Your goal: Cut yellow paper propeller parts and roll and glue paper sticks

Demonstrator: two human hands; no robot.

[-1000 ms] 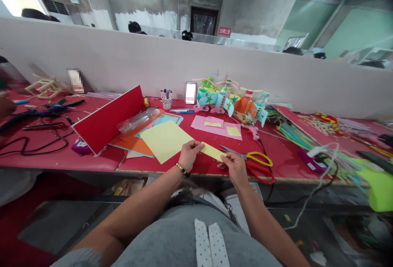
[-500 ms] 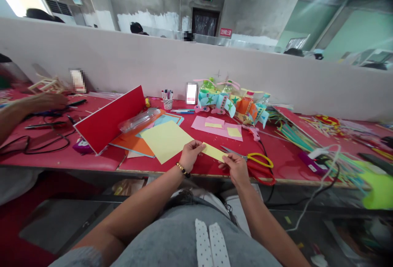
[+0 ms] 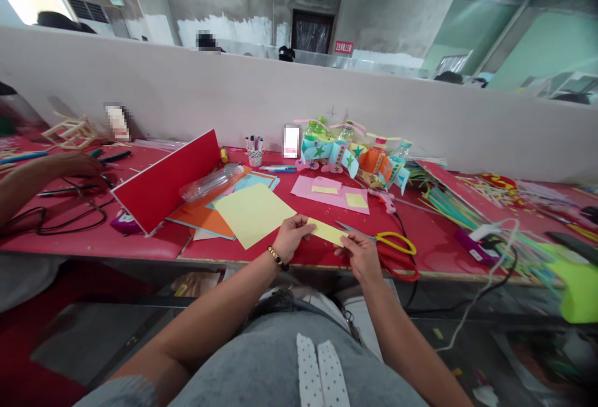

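Note:
A yellow paper strip is stretched between my two hands above the table's front edge. My left hand, with a beaded bracelet at the wrist, pinches its left end. The right end is pinched by my right hand. Beyond the left hand lies a larger yellow paper sheet on orange and blue sheets. Scissors with yellow and red handles rest beside my right hand. Pink paper bearing small yellow pieces lies behind the strip.
Decorated bottle models stand at the back beside a phone and a pen cup. A red board leans at left, next to a clear plastic bottle. A co-worker's hand is at far left. A purple power strip sits right.
The strip and my hands have shifted very slightly, with the pinch on both ends kept. At far left, the co-worker's hand has moved lower, away from the wooden stick frame.

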